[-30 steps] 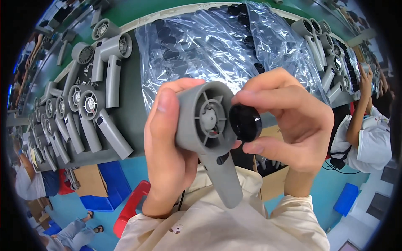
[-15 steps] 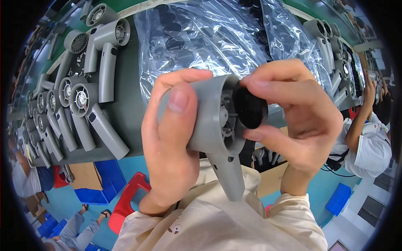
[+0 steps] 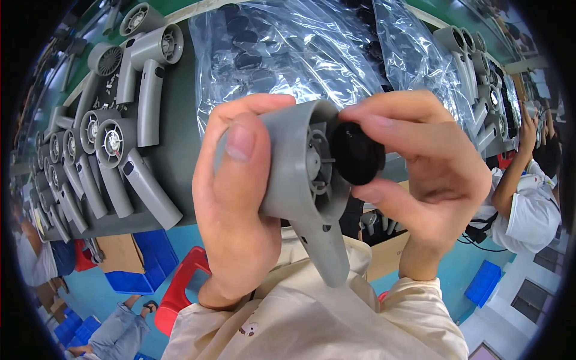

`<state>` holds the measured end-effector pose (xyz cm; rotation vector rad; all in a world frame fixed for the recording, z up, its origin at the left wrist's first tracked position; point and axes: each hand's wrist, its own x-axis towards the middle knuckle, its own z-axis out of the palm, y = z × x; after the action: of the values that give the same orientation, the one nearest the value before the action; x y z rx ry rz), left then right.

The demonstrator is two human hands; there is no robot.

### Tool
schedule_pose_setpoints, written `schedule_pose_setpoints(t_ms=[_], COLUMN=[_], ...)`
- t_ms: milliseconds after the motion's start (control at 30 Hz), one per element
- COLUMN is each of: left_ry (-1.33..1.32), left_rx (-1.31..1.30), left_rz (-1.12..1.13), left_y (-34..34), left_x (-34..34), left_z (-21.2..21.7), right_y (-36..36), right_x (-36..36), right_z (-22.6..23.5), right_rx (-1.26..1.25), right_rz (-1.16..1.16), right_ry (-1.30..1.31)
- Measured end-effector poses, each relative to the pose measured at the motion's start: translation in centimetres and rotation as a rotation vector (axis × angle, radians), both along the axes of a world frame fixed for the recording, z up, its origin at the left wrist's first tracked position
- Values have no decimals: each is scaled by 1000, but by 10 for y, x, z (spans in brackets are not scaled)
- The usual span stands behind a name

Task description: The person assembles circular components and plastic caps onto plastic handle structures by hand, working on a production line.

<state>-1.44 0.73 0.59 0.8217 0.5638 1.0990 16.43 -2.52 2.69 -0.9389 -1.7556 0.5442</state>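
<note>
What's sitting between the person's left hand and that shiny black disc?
The grey fan housing, as the head view shows: the left hand grips it, and its open end faces the black disc.

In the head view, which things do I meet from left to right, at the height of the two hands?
Cluster of grey fans, left hand, held grey fan, black round cap, right hand, co-worker's white shirt.
</note>
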Motion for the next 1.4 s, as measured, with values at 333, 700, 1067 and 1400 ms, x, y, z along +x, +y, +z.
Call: schedule_pose_setpoints(t_ms=[333,700,1067,1400], left_ry=[76,276,270,195], left_rx=[17,102,25,-99], left_rz=[46,132,152,67], left_y=[-7,-7,-3,9], left_x=[2,4,3,-3], left_z=[6,6,3,-14], right_y=[1,3,11,3], right_x=[4,-3,-16,-35], right_z=[-7,0,4,22], right_rx=[-8,149,266,-301], right_rz=[44,-27,-88,-175], right_ry=[89,-82,-201,-204])
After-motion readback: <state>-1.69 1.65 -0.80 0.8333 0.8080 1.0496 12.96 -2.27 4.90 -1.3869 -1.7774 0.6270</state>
